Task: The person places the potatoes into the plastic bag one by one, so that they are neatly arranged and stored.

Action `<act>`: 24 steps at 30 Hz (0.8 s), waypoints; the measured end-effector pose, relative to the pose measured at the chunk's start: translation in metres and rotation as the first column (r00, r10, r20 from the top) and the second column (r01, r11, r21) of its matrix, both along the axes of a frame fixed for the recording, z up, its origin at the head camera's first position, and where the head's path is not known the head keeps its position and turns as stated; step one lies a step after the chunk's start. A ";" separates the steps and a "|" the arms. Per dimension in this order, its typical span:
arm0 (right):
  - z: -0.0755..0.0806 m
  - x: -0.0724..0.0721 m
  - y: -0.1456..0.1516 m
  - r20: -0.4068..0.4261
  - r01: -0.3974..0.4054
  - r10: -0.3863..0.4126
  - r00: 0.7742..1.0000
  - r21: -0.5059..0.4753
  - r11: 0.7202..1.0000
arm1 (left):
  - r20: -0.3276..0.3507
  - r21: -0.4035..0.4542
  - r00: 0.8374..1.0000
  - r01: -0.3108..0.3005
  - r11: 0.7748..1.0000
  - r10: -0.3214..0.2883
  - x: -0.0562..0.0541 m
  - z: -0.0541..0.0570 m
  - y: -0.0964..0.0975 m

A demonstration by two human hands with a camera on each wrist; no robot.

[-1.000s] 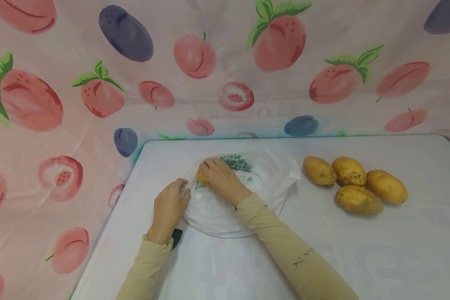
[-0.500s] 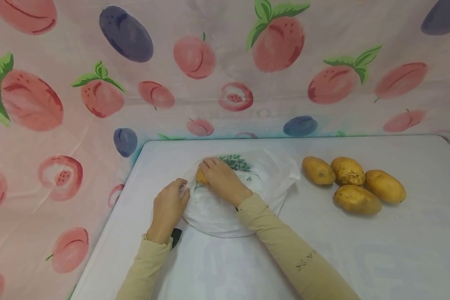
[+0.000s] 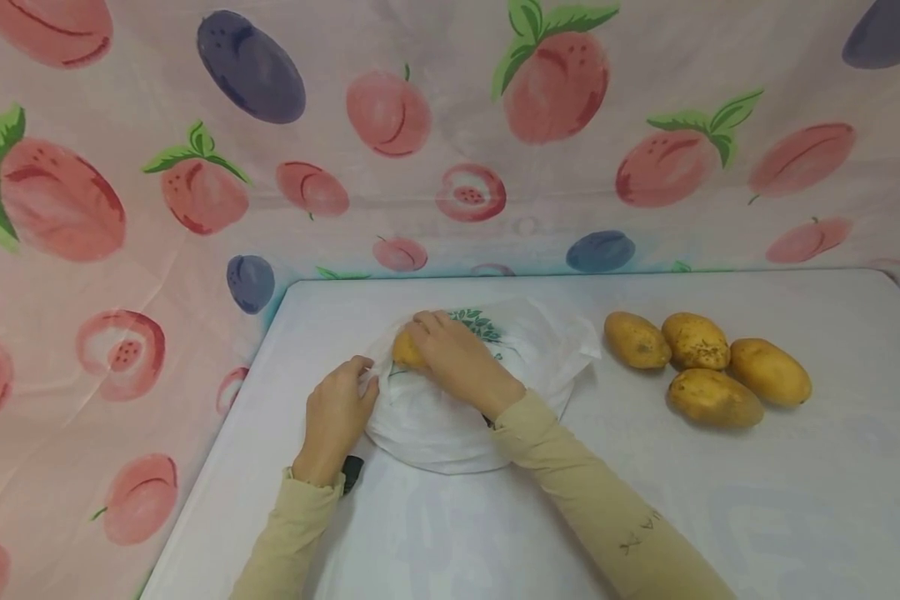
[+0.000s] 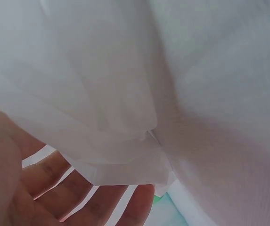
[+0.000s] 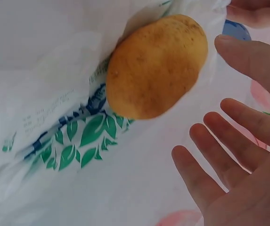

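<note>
A person's right hand, its grip loose with thumb and fingers spread, hangs just beside a yellow-brown, oval potato lying against a thin white plastic bag printed with green leaves. The left hand touches the bag's edge; whether its grip pinches the plastic cannot be told. Four more yellow potatoes sit clustered to the right on the white tabletop.

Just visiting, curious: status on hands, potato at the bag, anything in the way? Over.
Left hand at white bag, grip unclear. Right hand open. Potato against bag. No obstruction seen.
</note>
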State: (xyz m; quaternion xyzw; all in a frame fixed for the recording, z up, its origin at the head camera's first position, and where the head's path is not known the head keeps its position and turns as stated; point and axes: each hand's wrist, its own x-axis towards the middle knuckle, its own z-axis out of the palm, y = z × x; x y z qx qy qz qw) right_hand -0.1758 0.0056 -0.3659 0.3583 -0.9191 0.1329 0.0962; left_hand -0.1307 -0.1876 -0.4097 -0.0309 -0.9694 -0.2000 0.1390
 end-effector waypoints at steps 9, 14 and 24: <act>0.008 0.007 0.014 0.013 0.017 -0.017 1.000 -0.036 0.999 | 0.037 0.007 0.999 -0.012 1.000 0.011 0.000 0.001 0.000; 0.012 0.012 0.019 -0.014 0.021 -0.021 1.000 -0.029 0.999 | 0.037 0.006 0.999 -0.014 1.000 0.014 0.000 0.001 0.000; 0.015 0.021 0.031 -0.016 0.052 -0.053 0.998 -0.032 0.998 | 0.033 0.015 0.999 -0.009 1.000 0.008 0.000 0.000 0.000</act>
